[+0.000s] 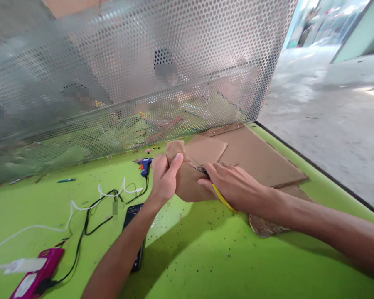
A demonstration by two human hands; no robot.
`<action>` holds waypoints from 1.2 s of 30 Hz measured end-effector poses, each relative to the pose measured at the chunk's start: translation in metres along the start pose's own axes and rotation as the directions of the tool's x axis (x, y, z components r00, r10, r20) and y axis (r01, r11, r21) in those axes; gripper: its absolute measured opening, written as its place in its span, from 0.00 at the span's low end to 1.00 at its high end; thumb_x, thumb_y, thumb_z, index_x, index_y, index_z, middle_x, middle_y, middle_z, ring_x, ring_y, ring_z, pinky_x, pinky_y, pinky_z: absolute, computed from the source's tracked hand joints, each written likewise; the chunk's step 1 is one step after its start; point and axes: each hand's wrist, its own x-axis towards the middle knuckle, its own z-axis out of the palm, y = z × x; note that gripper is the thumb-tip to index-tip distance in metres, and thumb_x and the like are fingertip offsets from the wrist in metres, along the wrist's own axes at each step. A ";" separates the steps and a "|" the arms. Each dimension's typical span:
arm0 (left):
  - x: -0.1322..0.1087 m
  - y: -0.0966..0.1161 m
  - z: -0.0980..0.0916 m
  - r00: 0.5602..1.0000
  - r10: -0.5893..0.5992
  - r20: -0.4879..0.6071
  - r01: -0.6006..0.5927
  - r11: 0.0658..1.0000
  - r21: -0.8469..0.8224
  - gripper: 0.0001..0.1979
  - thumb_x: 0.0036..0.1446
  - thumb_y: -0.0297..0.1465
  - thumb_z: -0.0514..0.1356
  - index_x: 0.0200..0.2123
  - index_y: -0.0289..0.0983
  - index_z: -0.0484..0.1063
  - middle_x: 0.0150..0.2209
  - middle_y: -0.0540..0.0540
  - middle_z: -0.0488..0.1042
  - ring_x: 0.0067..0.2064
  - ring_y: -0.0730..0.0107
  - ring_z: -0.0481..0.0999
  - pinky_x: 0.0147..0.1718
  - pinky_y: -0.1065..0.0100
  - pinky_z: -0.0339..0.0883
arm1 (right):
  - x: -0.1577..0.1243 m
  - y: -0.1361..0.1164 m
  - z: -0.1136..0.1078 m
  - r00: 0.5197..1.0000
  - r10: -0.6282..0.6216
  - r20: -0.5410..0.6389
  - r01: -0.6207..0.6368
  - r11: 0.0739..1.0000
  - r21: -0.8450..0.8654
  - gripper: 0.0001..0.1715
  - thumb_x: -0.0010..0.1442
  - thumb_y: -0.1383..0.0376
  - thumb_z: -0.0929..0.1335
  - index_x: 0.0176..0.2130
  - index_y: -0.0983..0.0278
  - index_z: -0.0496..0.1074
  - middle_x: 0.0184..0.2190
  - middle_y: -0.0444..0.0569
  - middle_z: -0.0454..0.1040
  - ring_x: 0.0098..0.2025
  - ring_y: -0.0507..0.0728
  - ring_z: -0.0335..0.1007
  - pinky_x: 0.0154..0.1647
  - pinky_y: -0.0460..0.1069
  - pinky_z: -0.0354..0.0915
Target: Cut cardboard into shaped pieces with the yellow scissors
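My left hand [166,176] grips a brown piece of cardboard [190,182] at its left side, thumb on top. Yellow-handled scissors [222,197] are in my right hand [230,182], fingers closed round them. Their dark metal blades point left and meet the cardboard near its middle; how far they are parted is hard to see. Behind the piece, more cardboard [255,153] lies flat against the base of the metal screen. A torn cardboard scrap [264,224] shows beneath my right forearm.
A blue glue gun [146,166] lies left of my left hand, its black cord trailing. A phone [139,257] is partly under my left forearm. A pink power strip [39,270] holds a white charger [25,265]. The perforated metal screen [127,74] rises behind the green table [187,257].
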 end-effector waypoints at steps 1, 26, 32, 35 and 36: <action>0.000 -0.001 0.000 1.000 -0.004 -0.001 0.004 1.000 -0.005 0.17 0.57 0.47 0.64 0.29 0.39 0.73 0.27 0.48 0.73 0.34 0.61 0.74 0.34 0.64 0.66 | 0.000 0.000 0.000 1.000 -0.013 -0.015 0.014 1.000 0.021 0.19 0.76 0.54 0.56 0.45 0.66 0.64 0.37 0.54 0.78 0.34 0.61 0.78 0.27 0.50 0.52; -0.003 -0.001 0.006 0.996 -0.015 0.093 0.023 0.996 -0.088 0.18 0.60 0.47 0.62 0.31 0.37 0.77 0.32 0.46 0.79 0.36 0.62 0.76 0.36 0.65 0.69 | 0.004 -0.001 0.001 0.998 0.032 0.059 -0.029 0.998 -0.049 0.23 0.76 0.52 0.54 0.47 0.66 0.65 0.30 0.54 0.80 0.31 0.63 0.79 0.25 0.50 0.50; -0.002 0.000 0.006 0.994 -0.032 0.109 0.042 0.995 -0.093 0.17 0.60 0.46 0.62 0.32 0.37 0.77 0.32 0.47 0.79 0.36 0.63 0.76 0.36 0.66 0.70 | 0.001 0.004 0.007 0.999 -0.042 -0.011 0.043 0.998 0.052 0.21 0.76 0.54 0.54 0.45 0.67 0.64 0.30 0.53 0.79 0.28 0.59 0.75 0.26 0.50 0.46; -0.003 0.002 0.008 0.985 -0.048 0.168 0.066 0.993 -0.100 0.17 0.61 0.46 0.61 0.34 0.37 0.77 0.33 0.47 0.79 0.35 0.64 0.77 0.36 0.67 0.69 | 0.003 0.006 0.009 0.998 -0.034 -0.049 0.039 0.993 0.112 0.21 0.76 0.54 0.55 0.44 0.66 0.65 0.30 0.52 0.79 0.27 0.58 0.74 0.27 0.50 0.47; -0.003 0.003 0.009 0.982 -0.049 0.183 0.069 0.992 -0.103 0.17 0.61 0.46 0.61 0.34 0.36 0.77 0.33 0.47 0.79 0.35 0.64 0.77 0.36 0.67 0.69 | 0.004 0.007 0.010 0.998 -0.019 -0.063 0.027 0.991 0.128 0.20 0.76 0.55 0.55 0.43 0.66 0.66 0.30 0.53 0.79 0.28 0.57 0.74 0.27 0.49 0.47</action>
